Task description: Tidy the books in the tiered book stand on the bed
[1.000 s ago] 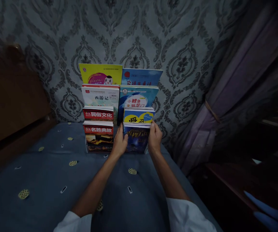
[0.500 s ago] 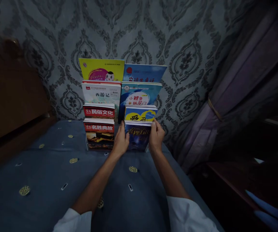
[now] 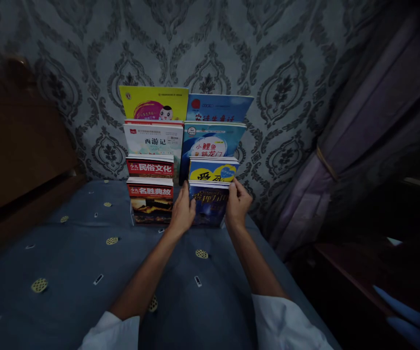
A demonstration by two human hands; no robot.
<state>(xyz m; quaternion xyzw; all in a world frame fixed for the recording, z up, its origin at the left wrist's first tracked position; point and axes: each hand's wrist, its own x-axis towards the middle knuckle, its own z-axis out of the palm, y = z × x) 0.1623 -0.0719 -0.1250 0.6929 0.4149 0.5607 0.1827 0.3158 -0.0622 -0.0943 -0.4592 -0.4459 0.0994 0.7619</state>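
Note:
Books stand in two tiered columns against the wall. At the front right is a dark blue book (image 3: pixel 210 206), its two side edges gripped between my left hand (image 3: pixel 183 210) and my right hand (image 3: pixel 237 203). Behind it rises a blue and yellow book (image 3: pixel 210 170), then a light blue book (image 3: pixel 213 141) and a taller blue one (image 3: pixel 219 106). The left column has two red-topped books (image 3: pixel 151 201) in front, a white book (image 3: pixel 153 141) and a yellow book (image 3: pixel 151 102) at the back. Fingers behind the dark blue book are partly hidden.
Dark blue patterned cloth (image 3: pixel 67 257) lies under the books. Patterned wallpaper (image 3: pixel 210 43) rises behind. A brown wooden headboard (image 3: pixel 20 155) is at the left; a tied purple curtain (image 3: pixel 304 209) hangs at the right, beside a dark reddish surface (image 3: pixel 352 277).
The view has shifted very slightly. Both hands stay at the sides of the dark blue book, with almost no movement.

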